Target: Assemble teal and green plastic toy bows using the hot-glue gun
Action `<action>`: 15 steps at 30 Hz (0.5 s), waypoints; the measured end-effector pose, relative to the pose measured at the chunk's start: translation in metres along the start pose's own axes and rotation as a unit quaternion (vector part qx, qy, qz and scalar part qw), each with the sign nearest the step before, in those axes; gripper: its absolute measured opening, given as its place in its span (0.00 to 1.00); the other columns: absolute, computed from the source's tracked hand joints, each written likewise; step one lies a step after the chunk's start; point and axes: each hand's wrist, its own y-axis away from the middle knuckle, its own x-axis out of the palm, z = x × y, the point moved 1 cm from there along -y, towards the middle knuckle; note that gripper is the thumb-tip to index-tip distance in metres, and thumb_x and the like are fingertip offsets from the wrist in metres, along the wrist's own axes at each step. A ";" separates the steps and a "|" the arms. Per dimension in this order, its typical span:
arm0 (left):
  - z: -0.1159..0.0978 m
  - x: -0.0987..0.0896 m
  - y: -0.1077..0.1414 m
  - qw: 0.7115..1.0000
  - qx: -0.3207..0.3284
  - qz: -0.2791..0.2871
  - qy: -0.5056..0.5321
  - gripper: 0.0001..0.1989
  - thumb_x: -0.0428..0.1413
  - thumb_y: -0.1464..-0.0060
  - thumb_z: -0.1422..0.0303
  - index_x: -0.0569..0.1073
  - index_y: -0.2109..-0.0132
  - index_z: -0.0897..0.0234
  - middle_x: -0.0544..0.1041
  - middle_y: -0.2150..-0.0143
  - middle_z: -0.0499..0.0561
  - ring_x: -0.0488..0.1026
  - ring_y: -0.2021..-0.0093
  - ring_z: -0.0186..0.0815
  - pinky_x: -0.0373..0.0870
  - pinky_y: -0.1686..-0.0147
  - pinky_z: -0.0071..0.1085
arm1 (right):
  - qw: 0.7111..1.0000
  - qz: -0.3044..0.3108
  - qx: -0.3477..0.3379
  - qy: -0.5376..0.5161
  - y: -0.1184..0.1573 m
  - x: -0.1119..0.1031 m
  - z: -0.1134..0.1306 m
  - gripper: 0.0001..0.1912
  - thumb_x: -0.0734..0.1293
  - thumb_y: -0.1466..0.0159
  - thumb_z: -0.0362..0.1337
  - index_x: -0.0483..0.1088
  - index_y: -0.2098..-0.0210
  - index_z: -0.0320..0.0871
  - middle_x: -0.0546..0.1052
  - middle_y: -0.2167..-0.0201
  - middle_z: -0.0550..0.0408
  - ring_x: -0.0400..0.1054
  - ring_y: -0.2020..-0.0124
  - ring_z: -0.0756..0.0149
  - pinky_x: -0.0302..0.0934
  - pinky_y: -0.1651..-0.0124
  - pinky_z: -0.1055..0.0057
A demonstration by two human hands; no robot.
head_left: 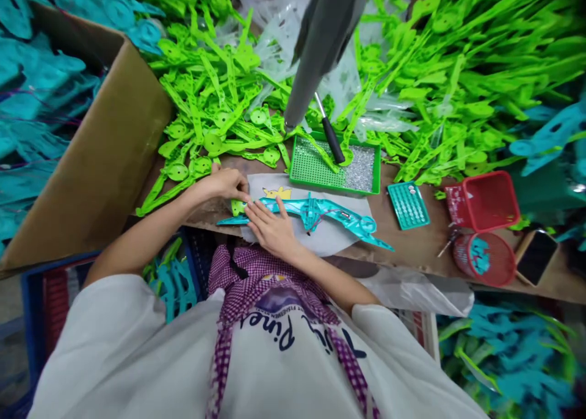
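A teal, bow-shaped plastic piece (336, 212) lies across a white cloth (320, 243) printed with a yellow cartoon figure (278, 193). Thin purple wires run along its open inner side. My right hand (273, 228) rests over its left part, fingers together and thumb up, gripping it against the cloth. At that same end, my left hand (227, 184) has its fingers curled and closed around a bright green plastic piece (238, 207). Fingers partly hide where the green and teal pieces meet.
A green tray (339, 187) of small metal bits stands behind, under a hanging grey powered driver (306, 71). Green parts (215, 113) pile up at the back. A cardboard box (101, 138) is left; a teal tray (409, 205), red baskets (492, 202) and a phone (536, 257) are right.
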 end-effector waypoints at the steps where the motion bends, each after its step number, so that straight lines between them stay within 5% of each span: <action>1: 0.002 0.001 0.000 1.000 0.006 -0.001 -0.001 0.17 0.62 0.51 0.51 0.81 0.69 0.61 0.83 0.70 0.51 0.72 0.68 0.38 0.52 0.62 0.35 | 1.000 0.005 0.003 0.007 -0.003 0.003 0.002 0.24 0.53 0.26 0.39 0.64 0.34 0.44 0.67 0.33 0.49 0.58 0.29 0.56 0.36 0.25 0.37; 5: 0.007 0.004 0.000 0.999 0.035 -0.006 0.007 0.19 0.61 0.50 0.49 0.81 0.67 0.61 0.83 0.68 0.51 0.72 0.66 0.39 0.53 0.62 0.35 | 0.999 0.008 -0.044 0.005 -0.003 -0.007 -0.005 0.24 0.53 0.26 0.39 0.62 0.33 0.42 0.65 0.31 0.49 0.57 0.29 0.58 0.41 0.25 0.44; 8: 0.004 0.005 0.005 0.999 0.032 -0.034 0.004 0.18 0.60 0.47 0.50 0.81 0.64 0.61 0.83 0.65 0.54 0.73 0.61 0.43 0.55 0.59 0.37 | 0.997 -0.037 -0.063 -0.022 0.026 -0.044 -0.040 0.23 0.57 0.27 0.41 0.66 0.36 0.43 0.72 0.36 0.50 0.63 0.33 0.60 0.57 0.30 0.54; 10: -0.002 0.007 0.010 0.998 0.026 -0.065 -0.007 0.16 0.60 0.45 0.52 0.81 0.63 0.60 0.83 0.61 0.56 0.74 0.59 0.47 0.57 0.56 0.41 | 0.991 -0.122 0.052 -0.012 0.059 -0.081 -0.083 0.19 0.58 0.28 0.41 0.73 0.43 0.43 0.80 0.46 0.47 0.73 0.45 0.60 0.68 0.42 0.60; 12: -0.012 0.010 0.019 0.993 0.009 -0.116 -0.024 0.12 0.60 0.44 0.56 0.81 0.63 0.60 0.83 0.58 0.57 0.74 0.56 0.50 0.56 0.50 0.48 | 0.953 -0.197 0.226 0.040 0.094 -0.119 -0.131 0.17 0.58 0.29 0.40 0.76 0.52 0.41 0.82 0.57 0.44 0.76 0.57 0.57 0.69 0.54 0.60; 15: -0.034 0.021 0.034 0.973 -0.008 -0.227 -0.036 0.09 0.59 0.40 0.62 0.80 0.58 0.59 0.81 0.52 0.57 0.73 0.49 0.53 0.51 0.42 0.56 | 0.887 -0.163 0.419 0.106 0.129 -0.156 -0.185 0.15 0.61 0.31 0.40 0.78 0.58 0.39 0.82 0.60 0.41 0.76 0.59 0.51 0.66 0.57 0.60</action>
